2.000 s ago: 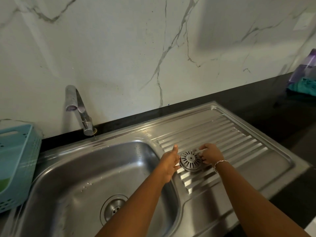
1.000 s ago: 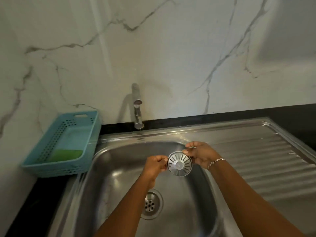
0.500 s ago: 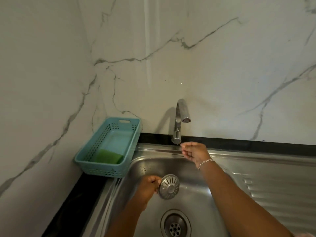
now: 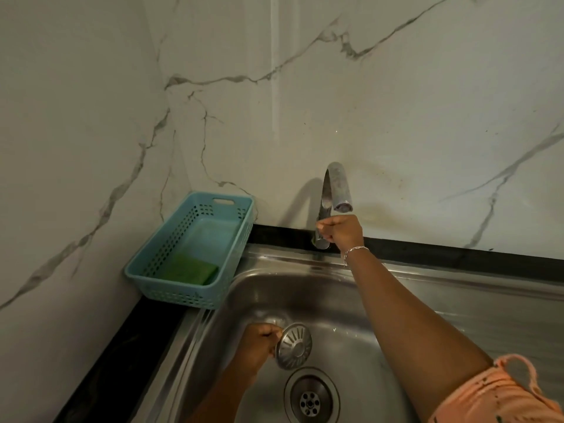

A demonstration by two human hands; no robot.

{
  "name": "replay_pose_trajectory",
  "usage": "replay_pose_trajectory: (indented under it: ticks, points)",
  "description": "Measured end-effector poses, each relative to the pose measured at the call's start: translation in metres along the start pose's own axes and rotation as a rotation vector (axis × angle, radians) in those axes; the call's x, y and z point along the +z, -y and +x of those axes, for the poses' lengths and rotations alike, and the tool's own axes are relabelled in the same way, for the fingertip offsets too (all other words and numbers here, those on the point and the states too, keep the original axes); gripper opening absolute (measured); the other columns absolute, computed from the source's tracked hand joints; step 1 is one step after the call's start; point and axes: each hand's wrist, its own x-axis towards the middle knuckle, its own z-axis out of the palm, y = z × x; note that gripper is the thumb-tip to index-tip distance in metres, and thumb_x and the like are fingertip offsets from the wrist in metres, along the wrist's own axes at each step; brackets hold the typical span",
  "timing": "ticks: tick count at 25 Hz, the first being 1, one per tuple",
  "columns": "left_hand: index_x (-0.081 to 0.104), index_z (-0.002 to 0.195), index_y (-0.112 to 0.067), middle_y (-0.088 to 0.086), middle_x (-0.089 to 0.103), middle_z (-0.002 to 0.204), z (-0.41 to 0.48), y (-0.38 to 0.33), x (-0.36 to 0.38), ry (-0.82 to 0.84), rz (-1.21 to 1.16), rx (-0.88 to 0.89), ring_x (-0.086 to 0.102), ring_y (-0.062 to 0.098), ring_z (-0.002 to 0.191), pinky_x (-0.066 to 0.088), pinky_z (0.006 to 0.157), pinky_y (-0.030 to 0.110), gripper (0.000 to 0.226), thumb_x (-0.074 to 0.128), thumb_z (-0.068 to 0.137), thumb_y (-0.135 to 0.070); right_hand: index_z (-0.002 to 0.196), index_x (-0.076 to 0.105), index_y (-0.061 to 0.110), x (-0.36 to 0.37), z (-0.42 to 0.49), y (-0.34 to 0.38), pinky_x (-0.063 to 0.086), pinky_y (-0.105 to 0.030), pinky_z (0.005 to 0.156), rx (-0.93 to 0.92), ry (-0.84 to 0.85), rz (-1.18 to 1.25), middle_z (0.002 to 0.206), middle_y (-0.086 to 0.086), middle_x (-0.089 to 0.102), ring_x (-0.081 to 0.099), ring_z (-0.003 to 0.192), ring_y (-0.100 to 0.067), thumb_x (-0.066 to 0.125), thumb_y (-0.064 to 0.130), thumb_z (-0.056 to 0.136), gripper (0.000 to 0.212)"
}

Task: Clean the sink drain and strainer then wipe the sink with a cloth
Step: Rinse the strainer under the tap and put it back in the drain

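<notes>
Head view: left hand (image 4: 258, 346) fingers pinching strainer (image 4: 294, 345); right hand (image 4: 340, 230) fist gripping tap (image 4: 326, 206).

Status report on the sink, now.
Left hand grips strainer above open drain. Right hand closed at tap base. No water visible. Nothing blocking.

Shiny steel sink (image 4: 476, 306) and strainer (image 4: 294, 346); perforated plastic basket (image 4: 183, 296).

view: our one head camera | facing: forward and down into sink (image 4: 351, 300) corner | range: close, at arm's reach
</notes>
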Motion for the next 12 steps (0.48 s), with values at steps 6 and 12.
replay_pose_trajectory:
  ticks: [6,12]
  points:
    - [0.063,0.068,-0.015,0.003,0.06,0.066,-0.009,-0.003,0.007,0.031,0.034,-0.027,0.053,0.011,0.061,0.044,0.055,0.019,0.03,0.05,0.09,0.0,0.116,0.06,-0.005,0.005,-0.013,0.018,0.048,-0.024,0.088,-0.04,0.277,-0.244,0.118,-0.02,0.062,0.056,0.115,-0.036,0.057,0.0,0.087,0.03]
    - [0.065,0.084,-0.004,0.001,0.058,0.068,-0.009,-0.018,0.017,0.039,0.097,-0.042,0.051,0.008,0.06,0.041,0.05,0.016,0.017,0.05,0.091,-0.003,0.102,0.057,0.004,-0.011,-0.061,-0.005,0.054,-0.027,0.065,0.292,0.444,0.033,0.085,-0.019,0.06,0.059,0.066,-0.021,0.043,0.003,0.095,0.016]
